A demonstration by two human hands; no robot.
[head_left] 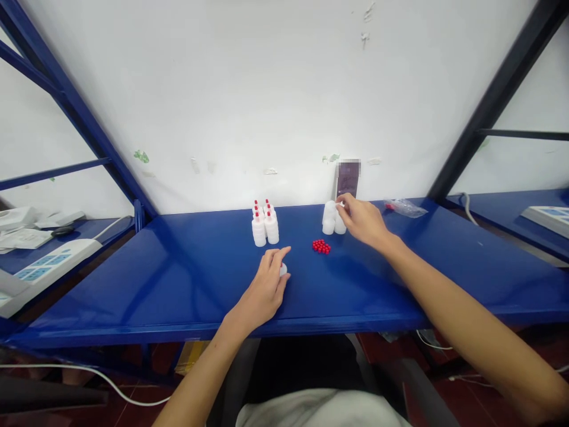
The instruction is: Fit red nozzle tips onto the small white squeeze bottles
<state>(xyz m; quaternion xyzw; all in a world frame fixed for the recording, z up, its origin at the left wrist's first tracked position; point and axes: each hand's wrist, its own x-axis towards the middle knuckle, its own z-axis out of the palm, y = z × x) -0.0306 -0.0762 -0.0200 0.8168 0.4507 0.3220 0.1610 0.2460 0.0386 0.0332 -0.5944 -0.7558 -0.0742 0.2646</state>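
Bottle under left hand: small white bottle (283, 270) on the blue table (178, 279), just in front of the capped group; mostly hidden by the fingers, so its long axis and which way it points cannot be told.
Left hand: left hand (265, 289) rests on the table, fingers curled round that bottle, forefinger over its top.
Right hand: right hand (362, 220) reaches to the uncapped bottles, thumb and forefinger pinched on the top of one.
Uncapped bottles: cluster of white bottles (331, 218) standing upright, long axes vertical, necks up, bodies touching; contents cannot be told.
Red caps: loose heap of small red caps (320, 246) lying on the table between the two hands, just in front of the uncapped cluster.
Capped bottles: tight group of white bottles with red caps (265, 222), upright, tips pointing up, left of the heap.
Bag: clear plastic bag (402, 207) lying flat near the wall, something red inside.
Phone: phone (347, 178) propped upright against the wall behind the uncapped cluster.
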